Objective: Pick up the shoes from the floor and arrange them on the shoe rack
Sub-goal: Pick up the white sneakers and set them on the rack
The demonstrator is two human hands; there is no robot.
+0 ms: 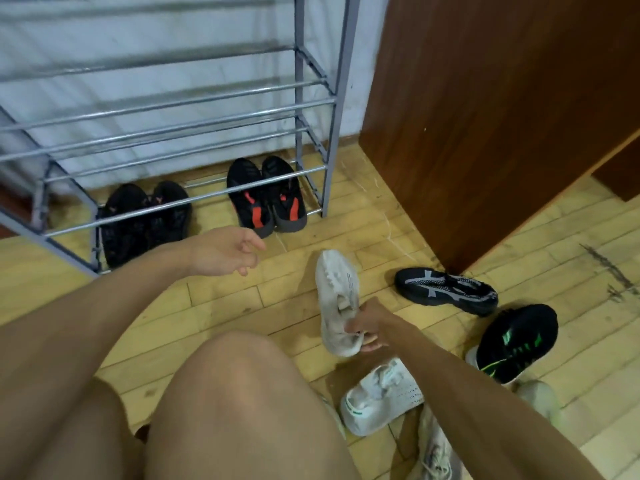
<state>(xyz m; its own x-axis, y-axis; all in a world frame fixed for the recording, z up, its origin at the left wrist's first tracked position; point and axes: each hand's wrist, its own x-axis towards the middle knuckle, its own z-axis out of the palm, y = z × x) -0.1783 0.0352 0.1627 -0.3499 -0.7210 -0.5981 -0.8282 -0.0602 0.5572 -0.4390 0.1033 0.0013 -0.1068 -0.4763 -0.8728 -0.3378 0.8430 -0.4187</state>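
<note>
My right hand (pixel 372 327) grips the heel of a worn white sneaker (pixel 337 292) that lies toe-away on the wooden floor. My left hand (pixel 225 251) hovers open above the floor, in front of the grey metal shoe rack (pixel 207 112). On the rack's lowest bars rest a black pair (pixel 145 220) at left and a black-and-red pair (pixel 266 195) at right. Loose on the floor to my right are a black-and-grey shoe (pixel 446 289), a black-and-green shoe (pixel 516 341) and another white sneaker (pixel 377 396).
A brown wooden cabinet (pixel 485 116) stands right of the rack. A pale grey shoe (pixel 436 452) and another pale shoe (pixel 540 400) lie near my right arm. My bare knees fill the lower left. The rack's upper shelves hold nothing.
</note>
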